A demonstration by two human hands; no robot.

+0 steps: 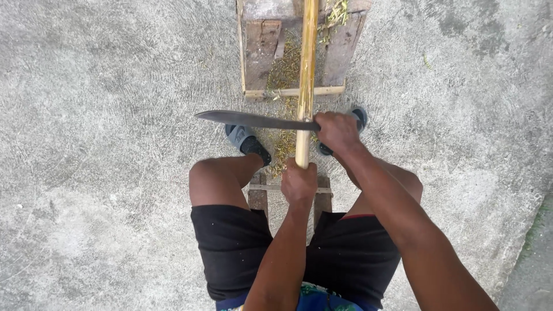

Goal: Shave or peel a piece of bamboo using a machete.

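Grey concrete floor (103,173) carries a low wooden frame (262,52) at its top edge; green shavings (285,69) lie scattered there; 2 sandalled feet (247,141) rest just below it.

Centre frame, a bamboo pole (306,75) runs from the top edge down to the left hand (299,184), which grips its near end between the knees. Right of it and slightly higher, the right hand (337,131) holds a long knife (253,120), blade reaching leftward across the pole. At top centre a wooden frame (262,52) lies under the pole. Shavings (284,144) sit on the concrete floor (103,144) between two sandalled feet, left foot (246,142) and right foot (354,118). A wooden seat (258,196) shows between the thighs.
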